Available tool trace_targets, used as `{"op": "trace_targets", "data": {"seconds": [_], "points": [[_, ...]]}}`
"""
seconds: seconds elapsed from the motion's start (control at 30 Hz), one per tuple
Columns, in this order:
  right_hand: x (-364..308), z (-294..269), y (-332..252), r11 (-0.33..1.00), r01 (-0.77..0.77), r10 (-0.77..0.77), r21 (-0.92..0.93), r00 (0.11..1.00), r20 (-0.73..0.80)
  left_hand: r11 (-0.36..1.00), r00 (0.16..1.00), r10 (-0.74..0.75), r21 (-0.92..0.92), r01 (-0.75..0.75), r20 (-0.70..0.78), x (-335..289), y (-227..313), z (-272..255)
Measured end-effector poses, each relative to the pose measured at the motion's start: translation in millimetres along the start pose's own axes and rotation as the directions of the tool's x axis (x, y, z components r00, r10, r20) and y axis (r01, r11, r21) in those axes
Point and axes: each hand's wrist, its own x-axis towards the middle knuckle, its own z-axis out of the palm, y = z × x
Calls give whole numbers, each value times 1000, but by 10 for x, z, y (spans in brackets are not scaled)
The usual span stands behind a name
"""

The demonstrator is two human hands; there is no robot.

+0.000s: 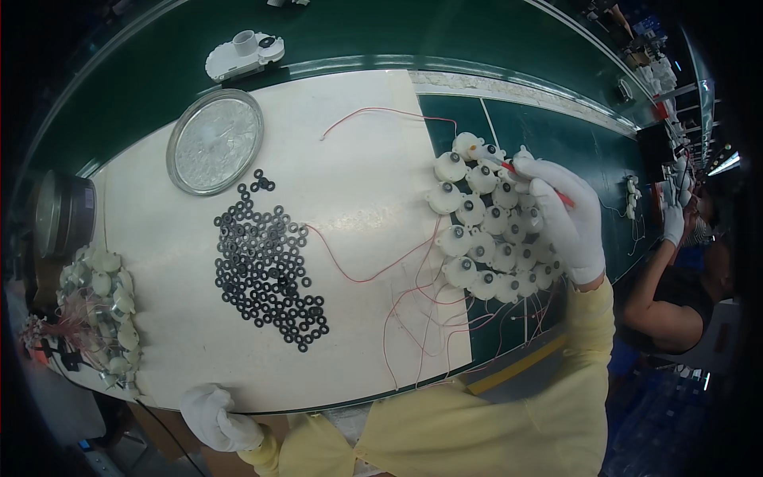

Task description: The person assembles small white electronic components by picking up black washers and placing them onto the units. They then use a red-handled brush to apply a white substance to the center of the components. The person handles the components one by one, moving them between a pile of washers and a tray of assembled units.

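In my white-gloved right hand (563,208), a slim tool with a red handle (566,200) is gripped, its pale tip reaching over the far edge of a cluster of white round motor-like parts (470,210). Dark round centres top these parts, and thin red and white wires run out of them. Whether the tip touches a part I cannot tell. My left hand (213,416), also gloved, lies curled closed at the near table edge, with nothing seen in it. Small black rings (270,262) are spread over the white sheet (358,191) between my hands.
A round clear-topped dish (214,143) lies at the far left of the sheet. Beyond it stands a white housing (245,56). More wired white parts (107,310) and a round tin (65,213) crowd the left. A co-worker's gloved hand (674,223) shows far right.
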Motion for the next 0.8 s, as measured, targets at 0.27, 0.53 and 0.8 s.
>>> {"op": "trace_targets", "data": {"seconds": [0.27,0.53,0.8], "points": [[-95,-57,-49,995,-90,90,31,996,6,999,1000,-31,-11,31,-4,-29,-15,-8],[-170,-132,-84,999,-26,26,45,1000,-11,1000,1000,9,-28,-9,-17,-27,-23,-5],[-86,-52,-67,1000,14,-14,-5,1000,-19,999,1000,26,-40,-26,-13,-11,-33,1]]}}
